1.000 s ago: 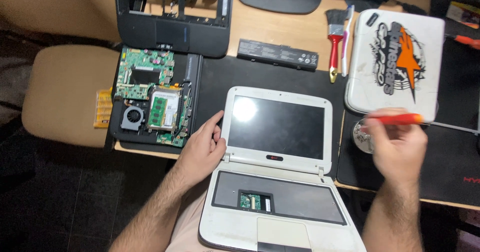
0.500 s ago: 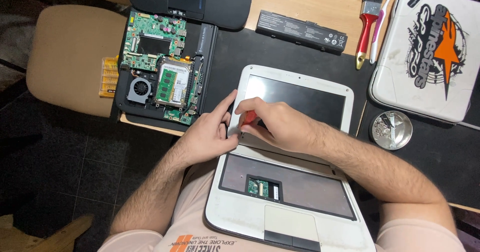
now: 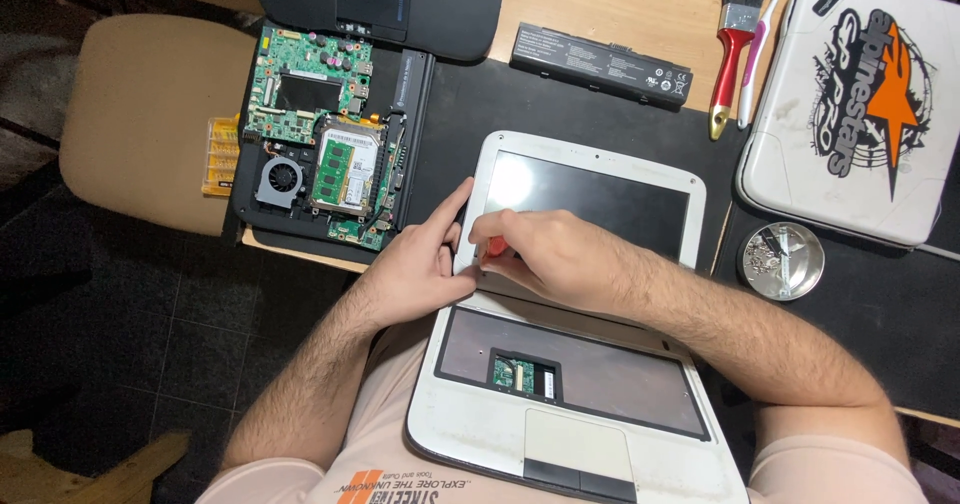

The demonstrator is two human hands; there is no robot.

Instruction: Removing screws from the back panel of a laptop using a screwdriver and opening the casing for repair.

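A small white laptop (image 3: 560, 434) lies open on my lap and the desk edge, its keyboard gone and a small green board showing in the bay. My left hand (image 3: 425, 264) grips the left edge of the screen (image 3: 600, 199) near the hinge. My right hand (image 3: 555, 254) is closed around a red-handled screwdriver (image 3: 494, 247), its tip hidden at the screen's lower left corner, right beside my left thumb.
An opened black laptop with bare green motherboard (image 3: 320, 134) sits at the left. A black battery (image 3: 600, 64), a red-handled brush (image 3: 735, 44), a round metal dish of screws (image 3: 782, 260) and a white stickered laptop (image 3: 860, 104) lie behind. A tan chair (image 3: 150, 114) stands at the left.
My right hand came from the right side with the screwdriver to the screen's lower left corner and has settled there. My left hand stays on the screen's left edge.
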